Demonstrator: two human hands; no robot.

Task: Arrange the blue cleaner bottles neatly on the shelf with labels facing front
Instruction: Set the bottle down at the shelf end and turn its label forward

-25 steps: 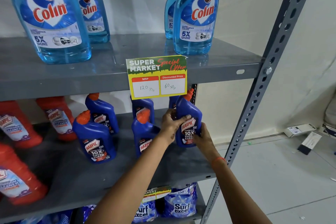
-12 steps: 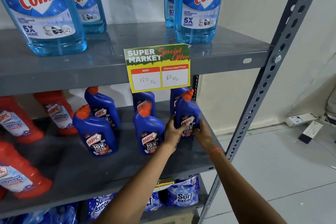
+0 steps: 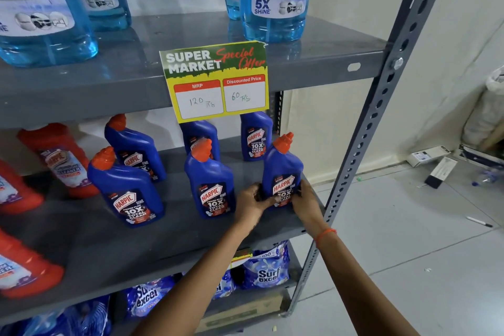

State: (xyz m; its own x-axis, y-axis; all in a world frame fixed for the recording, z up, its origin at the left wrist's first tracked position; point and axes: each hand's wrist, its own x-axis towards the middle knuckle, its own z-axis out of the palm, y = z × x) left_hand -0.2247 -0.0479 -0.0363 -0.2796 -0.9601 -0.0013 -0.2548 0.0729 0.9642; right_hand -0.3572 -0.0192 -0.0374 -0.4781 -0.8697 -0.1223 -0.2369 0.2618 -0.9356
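Held bottle: a blue Harpic bottle [image 3: 283,172] stands upright at the right end of the middle shelf [image 3: 90,243], orange cap on top, label facing front.
Left hand: the left hand [image 3: 252,203] is wrapped around the lower left side of the held bottle, fingers curled onto its base.
Right hand: the right hand [image 3: 305,202] presses against the lower right side of the same bottle, fingers on its edge; an orange wrist band [image 3: 325,233] sits on that wrist.
Front row: left of the held bottle, on the same shelf, stand a middle front bottle [image 3: 211,185] and a left front bottle [image 3: 126,191], both with labels forward and leaning slightly.
Back row: behind the held bottle stand three more blue bottles, the nearest being the back right bottle [image 3: 255,136].
Price card: a yellow and green price card [image 3: 215,80] hangs from the shelf edge above the held bottle.
Red bottles: red cleaner bottles [image 3: 58,161] stand far left of the held bottle.
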